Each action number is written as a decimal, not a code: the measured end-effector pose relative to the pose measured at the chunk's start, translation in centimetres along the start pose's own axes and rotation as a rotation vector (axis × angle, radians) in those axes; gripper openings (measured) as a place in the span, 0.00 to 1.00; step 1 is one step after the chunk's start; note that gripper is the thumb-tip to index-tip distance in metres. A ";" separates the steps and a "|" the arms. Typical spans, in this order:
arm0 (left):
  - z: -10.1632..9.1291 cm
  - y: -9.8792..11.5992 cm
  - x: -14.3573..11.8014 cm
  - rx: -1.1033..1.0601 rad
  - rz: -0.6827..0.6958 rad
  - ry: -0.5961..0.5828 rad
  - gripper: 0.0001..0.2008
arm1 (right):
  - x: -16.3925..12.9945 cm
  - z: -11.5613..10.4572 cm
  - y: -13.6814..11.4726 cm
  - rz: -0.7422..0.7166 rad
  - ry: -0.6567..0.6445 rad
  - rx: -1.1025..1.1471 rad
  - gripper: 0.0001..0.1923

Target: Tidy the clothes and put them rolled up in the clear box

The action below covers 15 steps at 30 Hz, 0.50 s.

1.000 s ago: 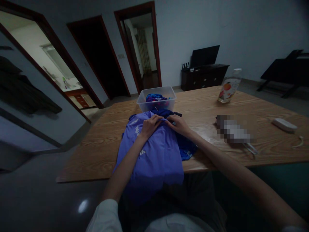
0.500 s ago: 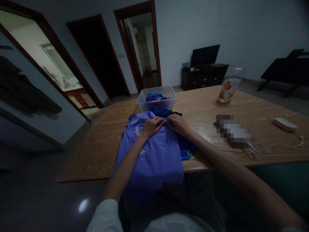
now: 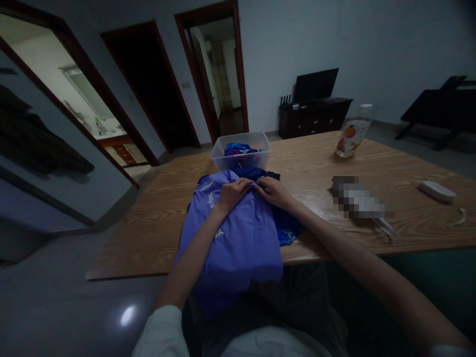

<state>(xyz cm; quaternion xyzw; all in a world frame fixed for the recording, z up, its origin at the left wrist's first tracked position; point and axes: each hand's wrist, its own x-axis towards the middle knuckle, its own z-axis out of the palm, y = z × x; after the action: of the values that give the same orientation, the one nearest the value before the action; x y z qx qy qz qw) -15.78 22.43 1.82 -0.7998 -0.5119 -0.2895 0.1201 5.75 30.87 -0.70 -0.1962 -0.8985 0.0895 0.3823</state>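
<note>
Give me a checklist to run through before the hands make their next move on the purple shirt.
1. Both hands on the cloth: ok. The left hand and right hand meet at the far edge of the purple shirt.
2. Firm pinch on the fabric: cannot tell; the fingertips are too dark to read.
3. Shirt supported: not ok. Its near end hangs over the edge of the table.
4. Room beyond the shirt: not ok. The plastic box of clothes stands right behind it.
5. Bottle out of the way: ok, upright and far to the right.
</note>
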 end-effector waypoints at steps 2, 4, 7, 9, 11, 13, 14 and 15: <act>0.1 -0.1 0.0 -0.002 0.001 0.002 0.13 | 0.0 0.2 0.3 0.010 -0.003 0.004 0.12; 0.1 -0.1 0.0 -0.009 0.000 -0.004 0.13 | 0.0 0.4 0.5 0.022 -0.004 -0.020 0.11; 0.0 0.0 -0.1 -0.023 -0.007 -0.018 0.12 | 0.0 0.5 0.7 0.031 -0.002 -0.057 0.08; -0.1 0.2 -0.1 -0.037 -0.011 -0.027 0.13 | -0.1 0.5 0.7 0.034 0.001 -0.072 0.08; -0.3 0.4 -0.2 -0.055 -0.015 -0.036 0.13 | -0.1 0.5 0.6 0.026 0.002 -0.092 0.08; -0.5 0.6 -0.2 -0.069 -0.015 -0.053 0.15 | -0.1 0.6 0.5 0.002 -0.006 -0.121 0.08; -0.6 0.7 -0.2 -0.073 -0.015 -0.064 0.15 | -0.1 0.6 0.5 -0.013 -0.014 -0.137 0.07; -0.6 0.7 -0.2 -0.074 -0.016 -0.074 0.15 | -0.1 0.6 0.4 -0.026 -0.023 -0.153 0.06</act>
<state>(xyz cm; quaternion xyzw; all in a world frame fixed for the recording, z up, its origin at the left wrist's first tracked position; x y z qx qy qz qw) -15.37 21.68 2.28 -0.8097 -0.5113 -0.2796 0.0690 5.53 31.19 -1.35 -0.2121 -0.9096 0.0182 0.3568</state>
